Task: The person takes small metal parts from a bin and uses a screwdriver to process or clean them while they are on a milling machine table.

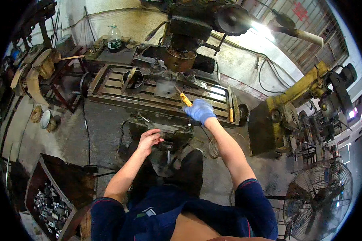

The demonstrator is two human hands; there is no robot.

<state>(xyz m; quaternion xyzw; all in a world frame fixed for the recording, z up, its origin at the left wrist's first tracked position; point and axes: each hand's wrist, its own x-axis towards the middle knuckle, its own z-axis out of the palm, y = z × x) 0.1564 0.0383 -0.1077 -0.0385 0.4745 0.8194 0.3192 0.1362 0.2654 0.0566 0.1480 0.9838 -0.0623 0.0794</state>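
While the right grip (201, 111), gloved in blue, is closed around the handle of a yellow tool (185, 99), the left grip (149, 140) is bare and set lower, at the near side of the machine. Tool position: above the slotted desk (147, 103), right of its middle, slanting up and leftward. Its dark tip is over the right part of a grey plate (164, 90); contact between tip and plate cannot be told from this angle. Left grip: fingers bent, thumb side toward the machine front, near a metal handle (169, 156); whether anything is pinched in it cannot be told.

Also on the desk: left of the plate, a round pot (141, 83) with a pale stick (129, 76) slanting across it; at the right end, a second yellow handle (231, 115), lying along the edge. The spindle head (180, 60) is beyond the plate, at the back of the desk.

Surroundings: a clear bottle (114, 43) with dark liquid, behind and to the left; a white bowl (45, 119) on the floor at left; a crate (66, 176) of small metal pieces (50, 209) at lower left; a fan (319, 197) at lower right.
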